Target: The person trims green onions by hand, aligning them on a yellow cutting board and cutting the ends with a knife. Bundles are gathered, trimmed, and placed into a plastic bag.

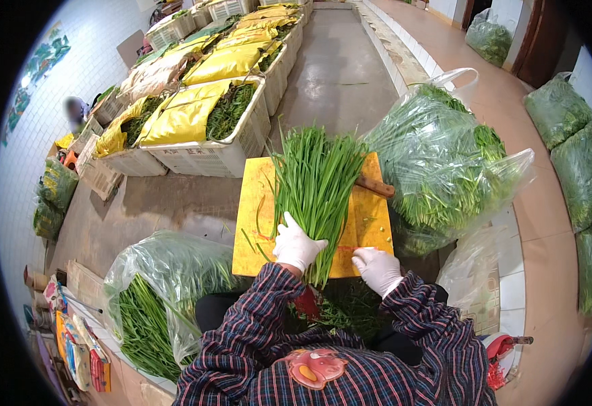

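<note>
A bunch of long green chives (316,183) lies on a yellow cutting board (255,223), its tips fanned away from me. My left hand (296,245), in a white glove, grips the bunch near its cut end. My right hand (377,268), also gloved, rests at the board's near right edge with its fingers curled; I cannot tell if it holds anything. A knife with a brown wooden handle (375,186) lies on the board, its blade hidden under the chives.
A clear bag of greens (444,162) stands right of the board, another (154,298) at lower left. White crates (242,145) with yellow sacks and greens line the far floor. More bagged greens (580,162) lie at the right. A person stands far left.
</note>
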